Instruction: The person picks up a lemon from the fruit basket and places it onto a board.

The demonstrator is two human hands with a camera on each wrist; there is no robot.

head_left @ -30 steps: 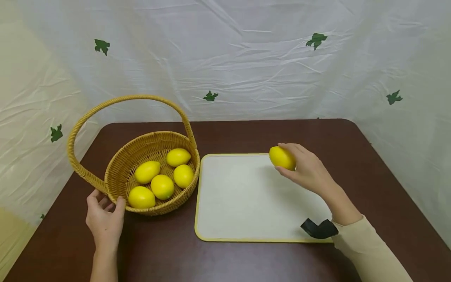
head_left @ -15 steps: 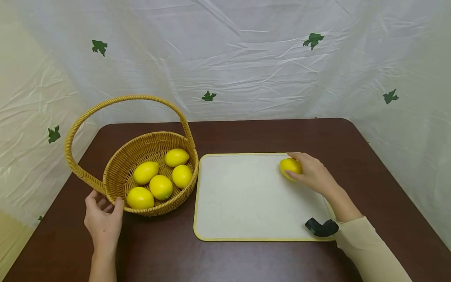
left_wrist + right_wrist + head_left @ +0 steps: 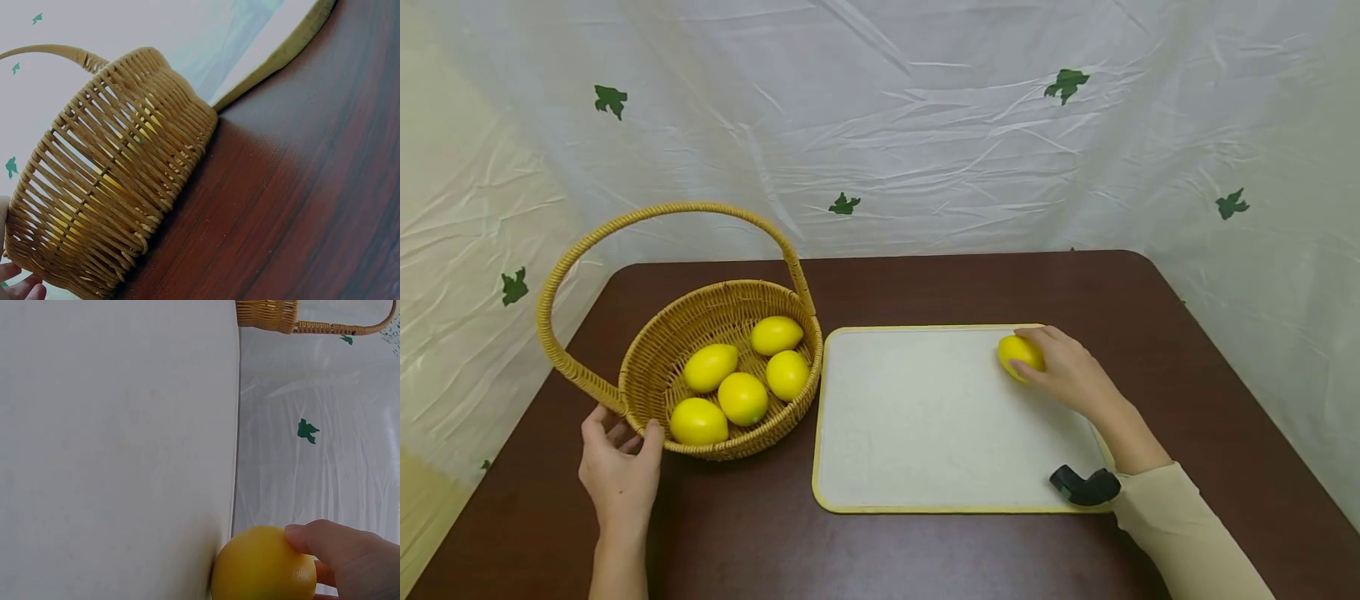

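A wicker basket point(image 3: 722, 292) with an arched handle stands on the left of the table and holds several yellow lemons point(image 3: 742, 398). At its near left rim, my left hand point(image 3: 622, 479) grips the edge with thumb and fingers. On the back right part of a white board point(image 3: 917, 417) with a yellow edge, my right hand point(image 3: 1070, 371) holds a lemon point(image 3: 1020, 357) between thumb and fingers. The right wrist view shows this lemon point(image 3: 262, 565) against the board's surface, with the thumb or a finger on its side.
A black curved object point(image 3: 1084, 486) lies by the right sleeve, over the board's near right corner. The dark brown table point(image 3: 880, 292) is surrounded by white sheeting point(image 3: 925, 125) with green leaf-like shapes. The basket's near side faces the left wrist view.
The right hand has lowered the lemon and moved it slightly right, down onto the board. The left hand has kept its grip on the basket rim.
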